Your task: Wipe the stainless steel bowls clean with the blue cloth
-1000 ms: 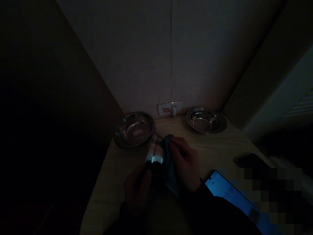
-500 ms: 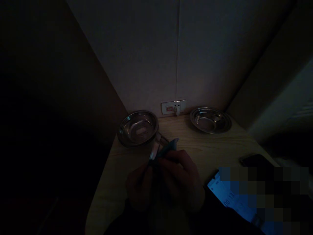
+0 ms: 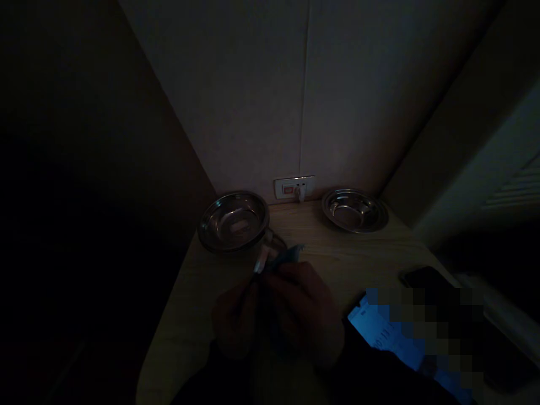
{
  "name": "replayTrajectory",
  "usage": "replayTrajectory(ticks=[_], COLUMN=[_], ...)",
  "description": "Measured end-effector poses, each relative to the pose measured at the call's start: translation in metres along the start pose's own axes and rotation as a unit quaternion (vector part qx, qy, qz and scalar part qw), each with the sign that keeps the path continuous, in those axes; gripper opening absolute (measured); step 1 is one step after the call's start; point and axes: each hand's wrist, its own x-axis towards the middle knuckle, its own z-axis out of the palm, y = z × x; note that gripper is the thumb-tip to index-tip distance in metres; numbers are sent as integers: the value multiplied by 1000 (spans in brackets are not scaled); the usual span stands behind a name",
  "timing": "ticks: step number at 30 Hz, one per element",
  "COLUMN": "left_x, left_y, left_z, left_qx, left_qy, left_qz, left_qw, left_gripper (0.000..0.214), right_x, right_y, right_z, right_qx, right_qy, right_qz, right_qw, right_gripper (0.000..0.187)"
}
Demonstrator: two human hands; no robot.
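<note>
In the dim head view, my left hand (image 3: 234, 320) and my right hand (image 3: 310, 315) are close together above the wooden table, fingers closed. Between them they grip a small bluish packet (image 3: 291, 256) that looks like thin film or cloth. Its one corner sticks up past my right fingers, and the rest is hidden by my hands and the dark. Just beyond my fingertips shows a pale, narrow strip (image 3: 261, 260); whether it touches the packet I cannot tell. A dark looped cord or band (image 3: 279, 241) lies near it, beside the left metal bowl (image 3: 234, 222).
A second metal bowl (image 3: 354, 211) stands at the back right by the wall. Between the bowls is a wall socket (image 3: 294, 187) with a plug in it. A lit phone (image 3: 375, 326) lies at the right, with a dark phone-like object (image 3: 426, 277) behind it.
The view has shifted slightly, so the bowls, socket and phone appear a little further left. Both hands keep their closed hold on the packet, almost in the same pose.
</note>
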Motion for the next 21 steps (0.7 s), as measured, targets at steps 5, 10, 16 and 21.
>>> replayTrajectory(ticks=[5,10,16,21], left_x=[0,0,1,0], left_y=[0,4,6,4], left_z=[1,0,1,1], left_qx=[-4,14,15,19], left_qy=[-30,-22,-38,-39], left_qz=[9,29,50,106], left_qw=[1000,999,998,993], left_gripper=[33,33,30,30], right_x=[9,17,19,9], right_y=[6,9,12,8], right_z=[-5,-7,-8,-8], right_qx=[-3,-13,-18,-13], right_qy=[-35,-43,-51,-62], right_qz=[-34,-36,-65,-79], right_qw=[999,998,996,995], right_gripper=[22,23,21,21])
